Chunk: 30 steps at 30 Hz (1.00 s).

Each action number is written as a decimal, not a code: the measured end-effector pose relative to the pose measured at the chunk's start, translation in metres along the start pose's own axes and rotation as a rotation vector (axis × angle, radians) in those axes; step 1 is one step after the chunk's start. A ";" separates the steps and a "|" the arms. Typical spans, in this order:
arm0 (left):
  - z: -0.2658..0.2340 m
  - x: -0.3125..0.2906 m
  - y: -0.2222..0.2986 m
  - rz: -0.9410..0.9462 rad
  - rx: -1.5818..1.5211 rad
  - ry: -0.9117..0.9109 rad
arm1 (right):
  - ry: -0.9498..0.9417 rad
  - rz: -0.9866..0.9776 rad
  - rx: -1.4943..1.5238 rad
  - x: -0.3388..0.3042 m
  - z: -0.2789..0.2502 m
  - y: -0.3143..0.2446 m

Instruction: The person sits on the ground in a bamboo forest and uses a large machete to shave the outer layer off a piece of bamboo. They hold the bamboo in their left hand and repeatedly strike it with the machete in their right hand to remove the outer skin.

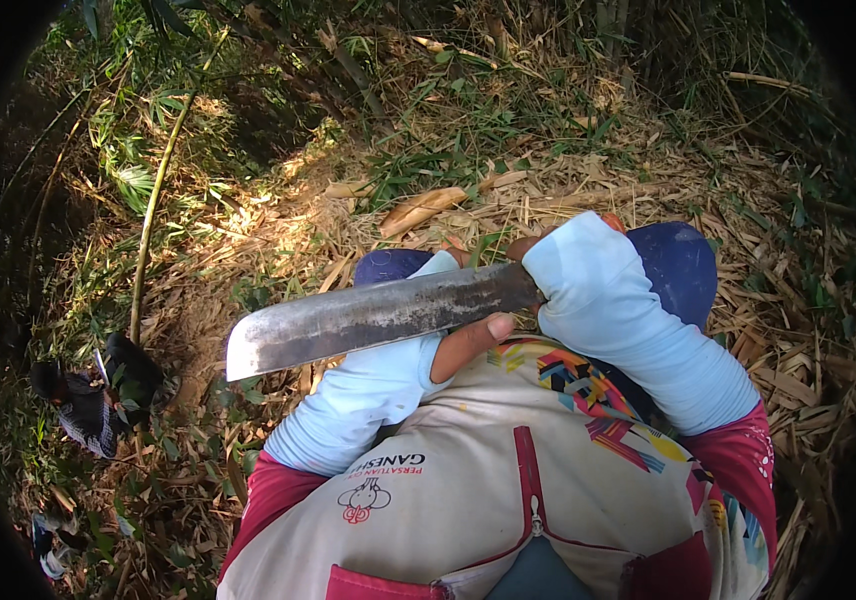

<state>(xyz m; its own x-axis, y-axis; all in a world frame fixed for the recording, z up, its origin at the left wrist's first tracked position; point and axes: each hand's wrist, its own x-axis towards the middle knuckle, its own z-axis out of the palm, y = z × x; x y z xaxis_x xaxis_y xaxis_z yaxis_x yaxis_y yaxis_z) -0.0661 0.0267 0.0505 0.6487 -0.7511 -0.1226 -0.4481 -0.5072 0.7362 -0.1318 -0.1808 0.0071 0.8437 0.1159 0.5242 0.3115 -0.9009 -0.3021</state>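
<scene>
A machete (pixel 378 315) with a broad, worn steel blade lies across in front of my body, its blunt tip to the left. My right hand (pixel 525 248) is closed around its handle end; the light blue sleeve covers most of that hand. Behind the blade is my left hand (pixel 470 345), also partly covered by a light blue sleeve. Its thumb stretches out along the near edge, apart from the fingers, whose tips show past the far edge. The blade hides the palm, so whether it touches the metal is unclear.
Dark blue knees (pixel 676 262) are bent beyond my hands. Dry leaves and a pale bamboo sheath (pixel 422 211) cover the ground ahead. A slender bamboo stem (pixel 153 200) rises at left. A person in dark clothes (pixel 93 400) is low down at far left.
</scene>
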 end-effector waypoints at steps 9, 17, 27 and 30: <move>0.024 -0.002 -0.026 0.217 -0.128 0.128 | -0.104 -0.026 0.031 0.001 -0.010 0.000; 0.028 -0.004 -0.016 0.271 -0.004 0.194 | -0.040 -0.043 -0.052 -0.004 -0.004 0.000; 0.030 -0.001 -0.022 0.115 0.133 0.177 | -0.083 0.015 0.013 0.001 0.000 0.003; 0.033 0.000 -0.022 0.065 0.006 0.217 | -0.153 0.056 0.020 0.004 0.001 0.003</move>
<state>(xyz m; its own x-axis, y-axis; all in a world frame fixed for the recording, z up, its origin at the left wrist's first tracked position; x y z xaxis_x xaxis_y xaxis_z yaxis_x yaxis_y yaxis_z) -0.0764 0.0234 0.0123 0.7350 -0.6743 0.0713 -0.4965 -0.4637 0.7338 -0.1271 -0.1826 0.0079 0.9162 0.1289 0.3793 0.2691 -0.8995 -0.3443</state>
